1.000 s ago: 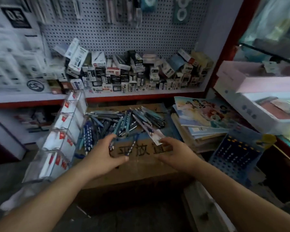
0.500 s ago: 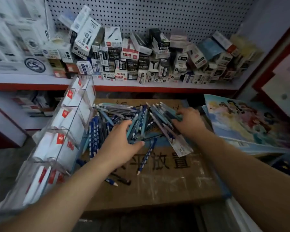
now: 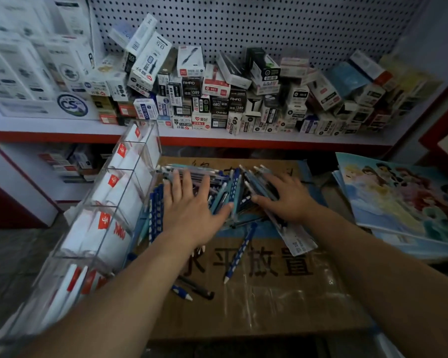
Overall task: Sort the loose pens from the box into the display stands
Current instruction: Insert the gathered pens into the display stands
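Two hands lie on one big pile of pens [image 3: 219, 178], too many to count. The pile sits on top of one brown cardboard box [image 3: 269, 311]. The left hand [image 3: 189, 210] is flat with its fingers spread wide. The right hand [image 3: 282, 200] also rests flat on the pens, thumb out, gripping nothing. Three pens lie apart from the pile: one dotted blue pen [image 3: 239, 254] and two near the left arm. One clear display stand [image 3: 109, 202] leans just beside the box.

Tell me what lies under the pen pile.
A flat cardboard box with printed characters. The left hand and right hand rest on the pen pile, hiding pens beneath.
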Action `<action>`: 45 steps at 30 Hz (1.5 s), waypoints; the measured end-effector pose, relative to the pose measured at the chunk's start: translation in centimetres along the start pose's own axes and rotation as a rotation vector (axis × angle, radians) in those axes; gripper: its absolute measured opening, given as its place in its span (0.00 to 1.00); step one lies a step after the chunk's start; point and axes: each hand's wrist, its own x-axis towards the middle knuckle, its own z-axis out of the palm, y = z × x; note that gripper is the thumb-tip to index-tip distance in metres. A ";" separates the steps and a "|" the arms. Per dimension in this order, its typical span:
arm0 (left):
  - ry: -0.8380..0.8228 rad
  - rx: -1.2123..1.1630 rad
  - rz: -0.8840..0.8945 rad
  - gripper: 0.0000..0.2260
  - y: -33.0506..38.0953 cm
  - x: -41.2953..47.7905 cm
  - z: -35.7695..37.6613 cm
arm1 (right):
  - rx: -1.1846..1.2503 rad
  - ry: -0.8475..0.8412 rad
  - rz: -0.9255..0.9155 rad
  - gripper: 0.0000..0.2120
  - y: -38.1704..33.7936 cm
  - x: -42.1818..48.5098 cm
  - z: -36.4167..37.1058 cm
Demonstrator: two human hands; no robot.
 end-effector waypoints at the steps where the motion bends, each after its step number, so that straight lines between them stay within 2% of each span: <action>1: -0.017 0.021 -0.001 0.45 -0.1 0.6 0.2 | -0.026 0.022 -0.014 0.45 0.0 -0.2 0.1; 7: -0.122 0.072 -0.007 0.43 -0.5 1.3 1.3 | -0.136 0.073 -0.083 0.39 0.0 -1.3 1.4; 14: -0.119 0.055 0.044 0.39 1.8 -0.5 2.2 | -0.157 0.106 -0.115 0.38 -0.9 -4.0 2.6; 21: 0.100 0.050 0.051 0.34 1.0 1.4 0.1 | -0.107 0.096 -0.129 0.38 -0.8 -6.3 2.7; 25: -0.023 0.130 0.088 0.36 -1.4 7.0 -1.5 | -0.021 0.086 -0.101 0.41 -1.0 -5.6 2.3; 29: -0.181 0.118 0.158 0.35 -2.6 9.2 -1.4 | -0.119 0.058 -0.120 0.42 -1.4 -5.1 3.3; 39: -0.147 0.134 0.172 0.35 -1.9 5.4 -0.1 | -0.177 0.055 -0.157 0.42 -1.1 -5.9 3.0; 42: -0.125 0.111 0.167 0.36 -1.8 4.7 0.4 | -0.106 0.046 -0.167 0.42 -1.1 -6.6 2.7; 45: -0.081 0.062 0.172 0.35 -1.6 4.4 0.2 | 0.158 0.187 -0.139 0.33 -0.7 -7.2 1.9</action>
